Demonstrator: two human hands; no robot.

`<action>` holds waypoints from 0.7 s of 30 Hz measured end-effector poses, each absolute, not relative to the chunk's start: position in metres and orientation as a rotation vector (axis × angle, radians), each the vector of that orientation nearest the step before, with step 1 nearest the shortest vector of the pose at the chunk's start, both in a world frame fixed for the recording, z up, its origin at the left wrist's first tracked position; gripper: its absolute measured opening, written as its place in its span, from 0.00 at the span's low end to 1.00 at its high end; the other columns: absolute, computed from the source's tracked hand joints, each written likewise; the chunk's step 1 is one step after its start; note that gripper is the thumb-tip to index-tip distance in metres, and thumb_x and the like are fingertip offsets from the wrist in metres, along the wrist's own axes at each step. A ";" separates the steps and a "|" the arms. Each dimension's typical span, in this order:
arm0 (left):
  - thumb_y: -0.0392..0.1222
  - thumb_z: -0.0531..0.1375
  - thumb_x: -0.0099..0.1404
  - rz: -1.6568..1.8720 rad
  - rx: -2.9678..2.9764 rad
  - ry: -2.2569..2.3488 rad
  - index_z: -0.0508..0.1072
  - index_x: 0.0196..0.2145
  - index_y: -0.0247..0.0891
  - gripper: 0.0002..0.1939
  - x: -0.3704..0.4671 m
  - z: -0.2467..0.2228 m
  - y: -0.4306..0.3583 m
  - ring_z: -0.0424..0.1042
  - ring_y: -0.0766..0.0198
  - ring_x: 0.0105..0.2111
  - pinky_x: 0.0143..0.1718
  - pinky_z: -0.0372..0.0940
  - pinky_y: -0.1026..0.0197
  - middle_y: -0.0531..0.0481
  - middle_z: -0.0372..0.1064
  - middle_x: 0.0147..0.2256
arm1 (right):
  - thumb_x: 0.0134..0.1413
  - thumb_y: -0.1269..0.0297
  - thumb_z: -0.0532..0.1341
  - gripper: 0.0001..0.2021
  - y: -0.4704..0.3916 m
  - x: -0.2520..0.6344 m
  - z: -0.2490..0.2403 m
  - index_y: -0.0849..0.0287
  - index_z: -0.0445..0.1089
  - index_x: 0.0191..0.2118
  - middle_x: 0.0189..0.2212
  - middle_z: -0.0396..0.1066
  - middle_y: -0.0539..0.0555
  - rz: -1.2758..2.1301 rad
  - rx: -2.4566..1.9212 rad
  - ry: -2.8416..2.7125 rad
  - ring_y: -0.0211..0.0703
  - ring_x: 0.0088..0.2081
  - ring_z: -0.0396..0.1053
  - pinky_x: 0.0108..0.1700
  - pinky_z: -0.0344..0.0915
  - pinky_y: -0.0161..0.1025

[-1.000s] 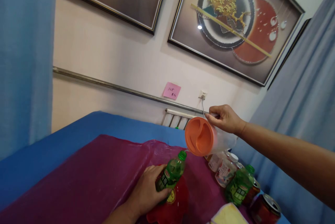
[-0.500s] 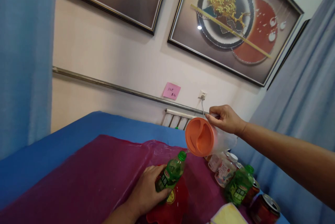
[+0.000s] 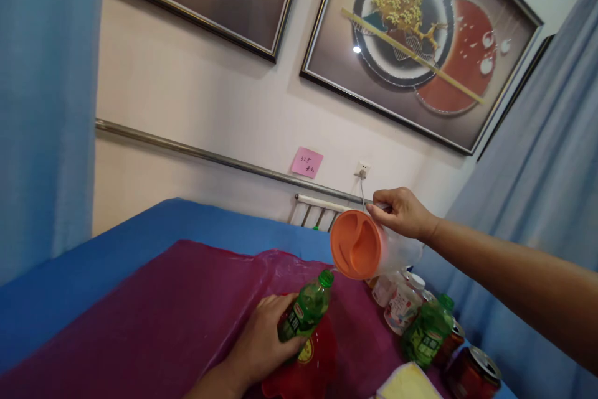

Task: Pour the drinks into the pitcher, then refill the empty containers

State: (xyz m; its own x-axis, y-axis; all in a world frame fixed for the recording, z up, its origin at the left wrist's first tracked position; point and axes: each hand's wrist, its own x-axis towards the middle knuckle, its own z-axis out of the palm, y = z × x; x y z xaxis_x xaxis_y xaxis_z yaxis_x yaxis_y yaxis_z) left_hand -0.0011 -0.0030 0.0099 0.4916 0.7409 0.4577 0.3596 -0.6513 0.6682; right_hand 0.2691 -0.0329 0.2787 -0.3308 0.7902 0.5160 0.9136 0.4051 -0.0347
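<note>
Gripping a green, white-lettered plastic bottle (image 3: pixel 308 305) inward of the table's (image 3: pixel 187 218) right edge, the left hand (image 3: pixel 264 340) is holding its mouth beside a tilted, orange-lidded clear plastic jug (image 3: pixel 374 248) the right hand (image 3: pixel 404 212) is clasping. A pink paper note (image 3: pixel 307 162) is showing "32".

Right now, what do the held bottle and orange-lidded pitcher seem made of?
Green bottle: probably plastic, glossy; see-through with bright highlights. Pitcher: likely clear plastic, though glass is possible; its body looks translucent. Orange lid: apparently moulded plastic, opaque and smooth; evenly coloured, with shaped recesses.
</note>
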 end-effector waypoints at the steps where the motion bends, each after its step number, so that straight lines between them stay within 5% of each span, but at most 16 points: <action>1: 0.40 0.69 0.52 1.031 2.249 0.903 0.76 0.49 0.45 0.25 -0.001 0.010 -0.003 0.74 0.50 0.44 0.48 0.65 0.52 0.47 0.78 0.45 | 0.56 0.52 0.55 0.20 -0.033 0.269 0.279 0.54 0.51 0.20 0.17 0.47 0.44 -0.361 -1.451 -2.212 0.34 0.22 0.46 0.25 0.46 0.35; 21: 0.39 0.68 0.53 0.977 2.255 0.901 0.75 0.52 0.44 0.27 -0.002 0.011 -0.003 0.73 0.48 0.47 0.50 0.64 0.49 0.45 0.77 0.47 | 0.57 0.53 0.56 0.20 -0.035 0.268 0.281 0.54 0.51 0.20 0.18 0.47 0.44 -0.354 -1.448 -2.219 0.34 0.22 0.46 0.25 0.46 0.36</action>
